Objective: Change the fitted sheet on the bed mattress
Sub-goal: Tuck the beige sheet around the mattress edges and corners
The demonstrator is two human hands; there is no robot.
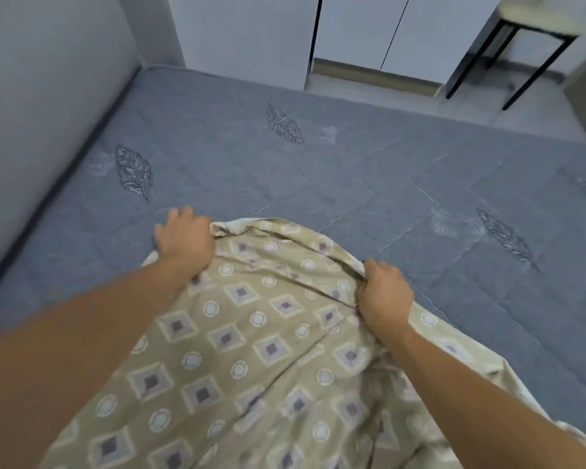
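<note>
A beige fitted sheet [251, 333] with a diamond and circle pattern lies bunched over the near part of the grey quilted mattress [352, 157], which has dark leaf motifs. My left hand [183, 238] sits at the sheet's far left edge, with its fingers spread over the mattress and its thumb side against the fabric; whether it holds the edge is hidden. My right hand [384, 292] grips a fold of the sheet's edge on the right, fingers curled round it.
A pale wall [41, 96] runs along the mattress's left side. Beyond the far edge stand white cabinet doors [386, 32] and a black-legged stool [521, 45] on a grey floor [487, 99] at the right.
</note>
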